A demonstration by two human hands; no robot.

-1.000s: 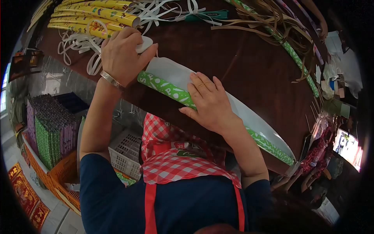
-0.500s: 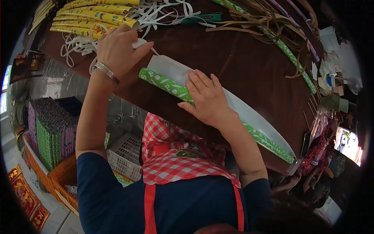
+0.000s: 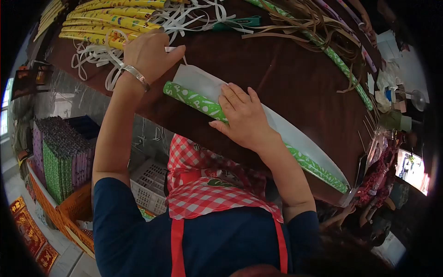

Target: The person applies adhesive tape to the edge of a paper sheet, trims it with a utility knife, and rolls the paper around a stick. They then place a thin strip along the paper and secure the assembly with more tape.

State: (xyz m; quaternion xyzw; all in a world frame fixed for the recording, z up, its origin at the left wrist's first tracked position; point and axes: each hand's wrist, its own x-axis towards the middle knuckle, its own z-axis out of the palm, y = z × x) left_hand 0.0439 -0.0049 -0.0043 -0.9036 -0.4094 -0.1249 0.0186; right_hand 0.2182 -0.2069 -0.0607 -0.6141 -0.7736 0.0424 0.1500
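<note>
A long green patterned roll (image 3: 194, 100) lies diagonally on the brown table, with the white underside of its sheet (image 3: 200, 77) spread along the far side. My right hand (image 3: 244, 115) rests on the roll and sheet, palm down with fingers extended. Up and to the left, near the yellow rolls, my left hand (image 3: 148, 55) is closed around a small white object (image 3: 171, 49), mostly hidden by the fingers; a thin white strand or tip shows below it, near the sheet's left corner.
Yellow patterned rolls (image 3: 106, 23) and white ribbons (image 3: 184, 18) are at the far left of the table (image 3: 295, 83). Brown ribbons (image 3: 318, 25) and another green roll (image 3: 339, 62) lie far right. Orange crate (image 3: 69, 210) stands lower left; other people's arms show at right.
My left hand has shifted slightly right with the white object, nearer the sheet's corner. My right hand stays on the roll, almost unmoved.
</note>
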